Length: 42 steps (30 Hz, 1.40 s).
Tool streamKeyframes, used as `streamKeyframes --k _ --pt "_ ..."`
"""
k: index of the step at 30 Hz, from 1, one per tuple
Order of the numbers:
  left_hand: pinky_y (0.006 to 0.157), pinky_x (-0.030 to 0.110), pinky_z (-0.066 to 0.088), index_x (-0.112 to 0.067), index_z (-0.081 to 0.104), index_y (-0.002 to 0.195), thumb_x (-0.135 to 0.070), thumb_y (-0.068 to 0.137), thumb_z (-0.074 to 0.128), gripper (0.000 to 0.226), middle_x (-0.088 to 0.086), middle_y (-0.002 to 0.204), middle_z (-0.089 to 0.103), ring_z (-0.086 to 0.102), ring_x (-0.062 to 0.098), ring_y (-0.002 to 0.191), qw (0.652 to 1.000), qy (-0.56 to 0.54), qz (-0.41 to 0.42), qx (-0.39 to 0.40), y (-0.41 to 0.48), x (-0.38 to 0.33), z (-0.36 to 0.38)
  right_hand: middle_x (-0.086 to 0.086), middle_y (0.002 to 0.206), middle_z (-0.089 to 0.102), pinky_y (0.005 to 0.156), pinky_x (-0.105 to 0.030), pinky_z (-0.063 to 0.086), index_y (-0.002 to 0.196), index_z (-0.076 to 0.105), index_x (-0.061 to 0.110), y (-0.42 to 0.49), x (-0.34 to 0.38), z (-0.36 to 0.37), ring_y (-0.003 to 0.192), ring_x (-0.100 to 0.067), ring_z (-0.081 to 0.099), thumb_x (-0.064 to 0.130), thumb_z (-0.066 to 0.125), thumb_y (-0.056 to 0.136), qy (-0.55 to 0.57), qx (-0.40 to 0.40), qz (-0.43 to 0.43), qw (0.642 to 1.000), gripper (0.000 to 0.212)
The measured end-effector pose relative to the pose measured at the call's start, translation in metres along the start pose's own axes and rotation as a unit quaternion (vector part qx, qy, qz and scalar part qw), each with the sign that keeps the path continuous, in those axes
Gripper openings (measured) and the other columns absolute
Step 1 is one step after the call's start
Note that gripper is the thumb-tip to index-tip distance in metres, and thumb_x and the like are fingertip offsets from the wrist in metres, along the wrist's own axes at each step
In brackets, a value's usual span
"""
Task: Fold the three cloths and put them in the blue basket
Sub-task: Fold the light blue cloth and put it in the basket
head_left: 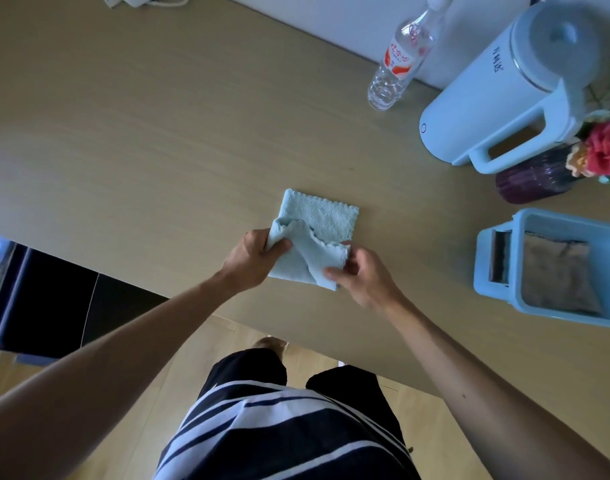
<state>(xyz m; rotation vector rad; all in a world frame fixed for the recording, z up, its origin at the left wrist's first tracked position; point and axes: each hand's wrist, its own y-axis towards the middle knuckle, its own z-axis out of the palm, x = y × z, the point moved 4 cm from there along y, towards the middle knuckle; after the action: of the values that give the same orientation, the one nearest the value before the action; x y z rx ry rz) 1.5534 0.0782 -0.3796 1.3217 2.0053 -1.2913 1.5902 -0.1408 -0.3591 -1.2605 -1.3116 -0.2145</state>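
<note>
Light blue cloth point(319, 223) is lying on the wooden table point(158, 133) near its front edge, right in front of the person, far half flat, near half being lifted. Left hand point(251, 258) is pinching the near-left corner, fingers closed over a bunched bit of fabric. Right hand point(359, 275) is gripping the near-right corner between thumb and fingers. Both are holding corners, likely so the near edge can be carried over onto the far scalloped edge and the fold lands square. The far part is resting on the table, probably serving as anchor so the cloth is not sliding.

Blue basket point(483, 271) is sitting to the right, well apart from the cloth, within reach of the right hand. A brown cloth point(556, 275) is already lying folded inside it; whether another lies under it, cannot tell. Judging from that, the task is partway through.

Kettle point(504, 98), plastic bottle point(397, 60) and flower vase point(539, 181) are standing at the back right, clear of the folding area.
</note>
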Motion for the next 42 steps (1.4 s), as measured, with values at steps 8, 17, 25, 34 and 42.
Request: streamKeyframes --k 8,17,25,34,42 --pt "0.058 0.030 0.048 -0.021 0.062 0.107 -0.029 0.085 0.076 0.028 -0.005 0.086 0.075 0.067 0.018 0.065 0.998 -0.044 -0.017 0.040 0.018 -0.001 -0.003 -0.006 0.070 0.051 0.053 -0.029 0.034 0.091 0.058 0.002 0.029 -0.001 -0.017 0.060 -0.015 0.043 0.030 0.058 0.096 -0.036 -0.159 0.014 0.987 0.028" --pt "0.071 0.036 0.055 -0.022 0.056 0.127 -0.025 0.091 0.065 0.037 0.003 0.106 0.067 0.067 0.021 0.103 0.998 -0.003 -0.033 -0.045 0.034 0.002 0.000 0.007 0.062 0.039 0.048 -0.024 0.027 0.078 0.039 0.018 0.053 0.000 -0.023 0.052 -0.011 0.032 0.024 0.052 0.100 -0.106 -0.202 0.008 0.974 0.026" --pt "0.068 0.034 0.048 -0.021 0.046 0.134 -0.028 0.087 0.064 0.051 -0.003 0.104 0.063 0.062 0.021 0.091 0.984 0.104 0.013 -0.142 0.028 -0.007 -0.003 -0.006 0.087 0.065 0.068 -0.041 0.051 0.104 0.051 0.010 0.060 -0.004 -0.023 0.077 -0.030 0.061 0.032 0.057 0.095 -0.164 -0.264 0.062 0.948 0.025" --pt "0.123 0.051 0.018 -0.004 0.024 0.157 -0.041 0.102 0.040 0.068 0.012 0.166 0.021 0.012 0.030 0.155 0.882 0.367 0.296 -0.022 0.037 -0.015 0.033 -0.011 0.163 0.023 0.119 -0.047 0.026 0.157 0.019 0.011 0.049 0.002 0.038 0.151 -0.030 0.020 0.037 0.043 0.099 -0.403 -0.191 -0.094 0.890 0.068" --pt "0.124 0.056 0.008 -0.009 0.014 0.160 -0.060 0.099 0.031 0.081 0.009 0.169 0.010 0.006 0.024 0.156 0.888 0.381 0.258 0.005 0.044 0.000 0.034 -0.009 0.168 0.000 0.123 -0.056 0.006 0.160 0.008 0.018 0.046 -0.031 0.033 0.155 -0.030 -0.001 0.058 0.024 0.101 -0.533 -0.138 -0.084 0.830 0.073"
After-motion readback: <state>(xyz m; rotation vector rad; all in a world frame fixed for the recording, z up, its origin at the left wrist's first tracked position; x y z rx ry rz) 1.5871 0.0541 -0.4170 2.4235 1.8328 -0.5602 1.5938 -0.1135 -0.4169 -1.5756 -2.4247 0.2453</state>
